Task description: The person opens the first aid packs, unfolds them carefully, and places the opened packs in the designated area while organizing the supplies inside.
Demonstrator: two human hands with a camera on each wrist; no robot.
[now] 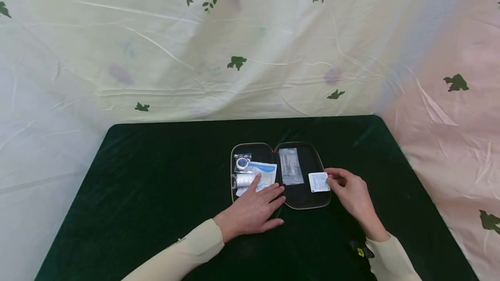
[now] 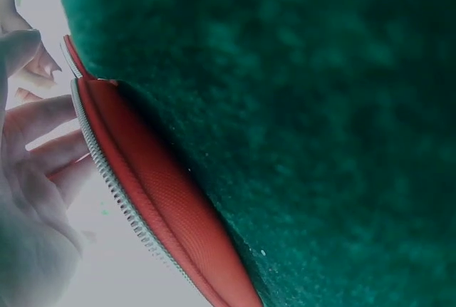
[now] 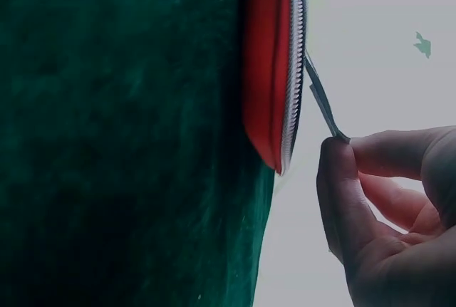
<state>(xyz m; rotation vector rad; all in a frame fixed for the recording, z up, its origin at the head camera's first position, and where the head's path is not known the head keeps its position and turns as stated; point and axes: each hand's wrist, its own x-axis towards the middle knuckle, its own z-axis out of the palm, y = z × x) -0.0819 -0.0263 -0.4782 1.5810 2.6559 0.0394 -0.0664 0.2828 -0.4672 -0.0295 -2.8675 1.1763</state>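
Observation:
A zip case (image 1: 306,198) lies unfolded on the table, dark inside, with a red outer shell (image 2: 157,172) in the left wrist view. My right hand (image 1: 354,194) pinches the edge of a small square white packet (image 1: 318,182) between thumb and fingertips, over the case's right half. Edge-on, the packet (image 3: 324,100) appears thin in the right wrist view. With fingers extended, my left hand (image 1: 251,211) rests over the left half's inner edge. Partly beneath it are a white-and-blue packet (image 1: 267,169) and a white roll (image 1: 245,180).
A bagged roll of tape (image 1: 242,163) sits at the left half's upper side. In the right half lies a long clear-and-white packet (image 1: 291,166). Dark green cloth covers the table (image 1: 164,177); a patterned curtain (image 1: 273,47) hangs behind it. A small black object (image 1: 362,249) is near the right sleeve.

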